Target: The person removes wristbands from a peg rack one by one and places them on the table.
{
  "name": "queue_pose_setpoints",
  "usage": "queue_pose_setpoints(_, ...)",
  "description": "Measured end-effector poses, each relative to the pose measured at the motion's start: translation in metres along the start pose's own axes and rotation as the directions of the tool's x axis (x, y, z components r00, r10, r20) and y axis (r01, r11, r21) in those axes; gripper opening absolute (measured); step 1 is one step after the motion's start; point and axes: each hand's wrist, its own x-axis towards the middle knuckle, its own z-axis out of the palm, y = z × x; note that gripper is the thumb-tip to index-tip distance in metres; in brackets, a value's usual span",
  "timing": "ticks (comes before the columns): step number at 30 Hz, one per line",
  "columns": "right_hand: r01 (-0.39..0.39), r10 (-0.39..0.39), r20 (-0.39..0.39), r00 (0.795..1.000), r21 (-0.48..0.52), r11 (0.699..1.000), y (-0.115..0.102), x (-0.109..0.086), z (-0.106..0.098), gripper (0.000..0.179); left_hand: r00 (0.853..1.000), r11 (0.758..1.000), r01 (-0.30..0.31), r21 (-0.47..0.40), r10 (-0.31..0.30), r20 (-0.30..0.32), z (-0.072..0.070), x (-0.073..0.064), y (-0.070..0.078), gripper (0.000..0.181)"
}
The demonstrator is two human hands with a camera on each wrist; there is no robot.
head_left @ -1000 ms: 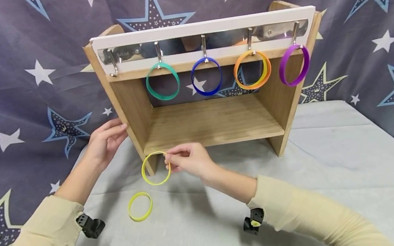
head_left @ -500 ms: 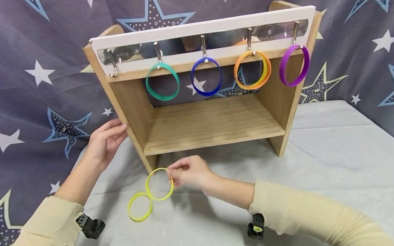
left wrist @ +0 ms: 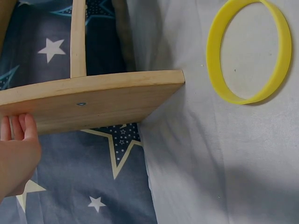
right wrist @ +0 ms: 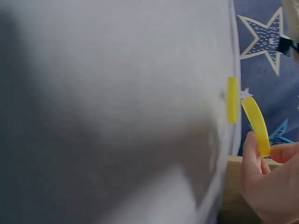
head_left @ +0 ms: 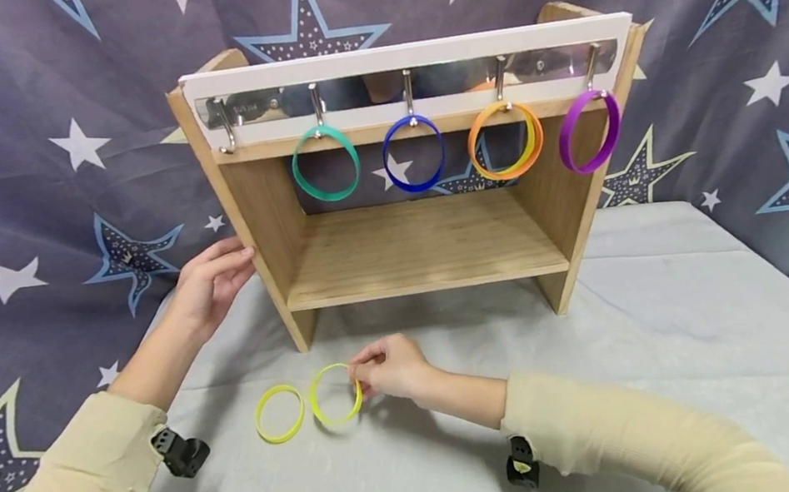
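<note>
Thumb and fingers of my right hand [head_left: 397, 370] pinch a yellow silicone wristband [head_left: 314, 400] by its right side, low over the cloth in front of the shelf. In the right wrist view the pinched wristband [right wrist: 257, 123] appears edge-on at the fingertips. Just left of it, a second yellow wristband [head_left: 283, 438] lies on the grey cloth; the left wrist view has this wristband [left wrist: 215, 51] at upper right. My left hand [head_left: 210, 290] touches the outer left side of the wooden shelf [head_left: 424, 242] with extended fingers.
A metal hook rail [head_left: 372, 89] runs across the shelf's white top board. From its hooks hang a teal wristband [head_left: 330, 197], a blue one, an orange one with yellow inside it, and a purple wristband [head_left: 584, 167]. Star-patterned fabric [head_left: 35, 221] hangs behind.
My right hand has brought the pinched wristband down from the shelf's front edge toward the cloth, ending slightly further right. My left hand and the lying wristband have stayed put.
</note>
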Motion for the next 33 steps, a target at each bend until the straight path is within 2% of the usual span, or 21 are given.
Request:
queue_pose_setpoints(9, -0.068, 0.069, 0.019, 0.997, -0.020, 0.997, 0.013, -0.003, 0.007, 0.014, 1.000, 1.000, 0.003, -0.012, -0.003, 0.001, 0.000, -0.001, 0.000, 0.017)
queue_pose_setpoints(24, -0.081, 0.081, 0.003, 0.997, -0.041, 0.996, 0.012, 0.005, 0.009, 0.012, 1.000, 1.000, 0.002, 0.000, -0.002, -0.004, 0.000, 0.000, 0.000, 0.016)
queue_pose_setpoints(33, -0.044, 0.040, -0.038, 0.998, -0.108, 0.993, 0.009, 0.007, 0.006, 0.012, 1.000, 1.000, 0.000, -0.012, 0.000, -0.002, 0.000, 0.000, 0.000, 0.017)
